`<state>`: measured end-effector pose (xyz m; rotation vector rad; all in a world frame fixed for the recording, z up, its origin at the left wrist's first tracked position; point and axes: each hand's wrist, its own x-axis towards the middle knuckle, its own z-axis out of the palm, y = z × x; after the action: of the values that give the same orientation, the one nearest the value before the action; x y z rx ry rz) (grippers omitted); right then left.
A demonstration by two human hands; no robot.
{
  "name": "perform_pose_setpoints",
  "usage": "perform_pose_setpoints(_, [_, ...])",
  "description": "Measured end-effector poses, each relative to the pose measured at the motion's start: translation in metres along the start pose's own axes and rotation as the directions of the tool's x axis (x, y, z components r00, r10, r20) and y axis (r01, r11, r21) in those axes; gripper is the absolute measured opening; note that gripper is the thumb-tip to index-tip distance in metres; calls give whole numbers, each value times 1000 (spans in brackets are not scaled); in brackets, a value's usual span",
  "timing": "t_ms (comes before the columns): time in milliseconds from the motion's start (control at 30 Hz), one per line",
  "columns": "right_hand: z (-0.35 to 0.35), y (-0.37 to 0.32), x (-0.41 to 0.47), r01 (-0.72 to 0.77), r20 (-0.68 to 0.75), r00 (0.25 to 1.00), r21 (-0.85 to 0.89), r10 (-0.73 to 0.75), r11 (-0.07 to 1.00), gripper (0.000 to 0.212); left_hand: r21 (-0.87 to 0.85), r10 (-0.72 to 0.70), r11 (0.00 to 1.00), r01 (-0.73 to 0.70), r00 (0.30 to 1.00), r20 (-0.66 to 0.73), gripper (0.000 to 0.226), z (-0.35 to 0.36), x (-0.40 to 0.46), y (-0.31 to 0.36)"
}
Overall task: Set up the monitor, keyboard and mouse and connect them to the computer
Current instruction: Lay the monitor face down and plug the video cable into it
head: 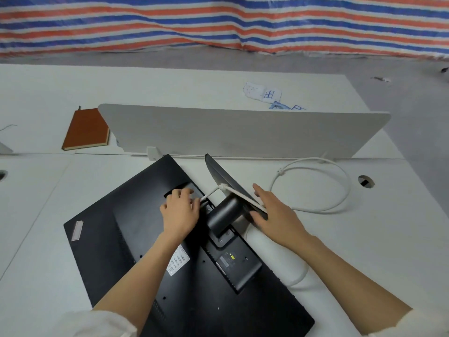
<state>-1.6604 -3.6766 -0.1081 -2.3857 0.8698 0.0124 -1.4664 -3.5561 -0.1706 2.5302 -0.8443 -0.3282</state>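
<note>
A black monitor (136, 222) lies face down on the white desk (364, 239), its back towards me. Its stand neck (222, 216) and flat base (223, 176) stick up near the middle. A white cable (340, 198) loops across the desk at the right, passes over the stand base and runs to the port recess on the monitor's back. My left hand (181, 210) holds the cable's plug end at that recess, fingers curled. My right hand (272, 207) rests on the edge of the stand base, thumb under it and fingers straight.
A white divider panel (243, 132) stands along the desk's far edge. An orange notebook (85, 130) lies beyond it at the left, printed papers (263, 93) at the back. A cable hole (366, 181) opens in the desk at the right. A striped tarp (218, 20) hangs behind.
</note>
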Motion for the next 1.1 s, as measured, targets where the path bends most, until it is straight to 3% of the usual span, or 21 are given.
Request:
perform_pose_setpoints(100, [3, 17, -26, -45, -67, 996, 193, 59, 980, 44, -112, 59, 992, -66, 996, -62, 34, 1, -19, 19])
perform_pose_setpoints(233, [12, 28, -46, -41, -201, 973, 335, 113, 941, 29, -208, 278, 923, -323, 935, -220, 37, 0, -47, 49])
perform_pose_setpoints(333, [19, 40, -56, -10, -298, 949, 289, 100, 957, 25, -152, 429, 862, -484, 855, -291, 35, 0, -65, 71])
perform_pose_setpoints(400, [20, 53, -65, -11, -281, 956, 268, 89, 963, 20, -66, 518, 827, -558, 803, -295, 33, 3, -76, 88])
perform_pose_setpoints(533, [14, 90, -77, -132, -79, 981, 393, 176, 910, 11, 68, 603, 791, -608, 758, -247, 27, 15, -88, 119])
perform_pose_setpoints(667, [-20, 138, -74, -193, -250, 913, 430, 322, 882, 17, 209, 653, 752, -625, 749, -114, 27, 34, -96, 153])
perform_pose_setpoints(733, [-46, 165, -73, -194, -366, 844, 473, 392, 859, 18, 276, 621, 762, -586, 782, -52, 33, 46, -96, 174])
perform_pose_setpoints(833, [-81, 207, -78, -204, -475, 713, 564, 517, 800, 17, 247, 627, 740, -625, 774, 81, 38, 63, -94, 220])
perform_pose_setpoints(867, [-83, 211, -79, -212, -473, 708, 567, 525, 796, 19, 204, 617, 746, -634, 773, 147, 39, 64, -95, 229])
perform_pose_setpoints(933, [-91, 228, -81, -257, -365, 768, 578, 527, 774, 26, 168, 609, 736, -655, 750, 257, 37, 79, -93, 261])
perform_pose_setpoints(1000, [-92, 236, -84, -305, -49, 905, 618, 423, 725, 33, 207, 592, 709, -674, 729, 344, 35, 91, -91, 281])
perform_pose_setpoints(1033, [-93, 241, -88, -356, 155, 928, 634, 338, 687, 36, 214, 571, 701, -680, 715, 402, 35, 97, -89, 287])
perform_pose_setpoints(1100, [-95, 257, -95, -473, 445, 872, 662, 204, 581, 38, 207, 469, 728, -654, 695, 545, 34, 110, -82, 290])
